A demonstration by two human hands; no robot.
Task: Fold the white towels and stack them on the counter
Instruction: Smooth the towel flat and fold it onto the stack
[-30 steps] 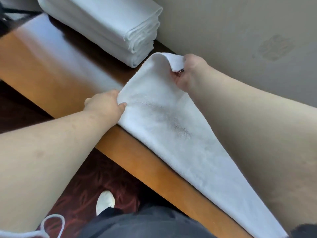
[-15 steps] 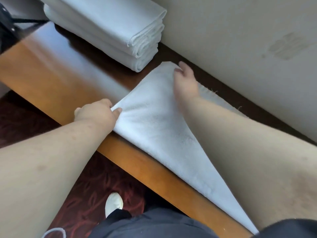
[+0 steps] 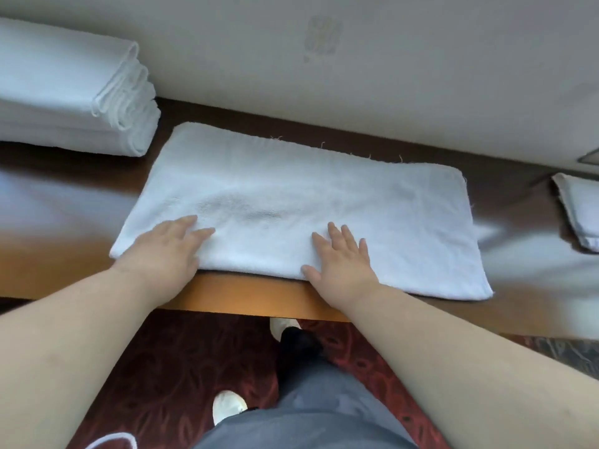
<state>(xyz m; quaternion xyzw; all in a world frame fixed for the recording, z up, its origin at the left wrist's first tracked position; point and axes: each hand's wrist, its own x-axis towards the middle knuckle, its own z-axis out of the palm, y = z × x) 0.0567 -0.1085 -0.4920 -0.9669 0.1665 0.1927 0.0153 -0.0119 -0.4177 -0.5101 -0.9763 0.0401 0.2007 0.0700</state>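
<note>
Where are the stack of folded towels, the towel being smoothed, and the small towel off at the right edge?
stack of folded towels (image 3: pixel 64 92), head view, flat top layer.
towel being smoothed (image 3: pixel 308 196), head view, middle of its upper face.
small towel (image 3: pixel 583 209), head view, its visible top face.

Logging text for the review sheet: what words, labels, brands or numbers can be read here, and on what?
None readable.
Wall: a faint blurred patch, too blurred to read.
Towel, folded stack, counter: no print visible.
</note>
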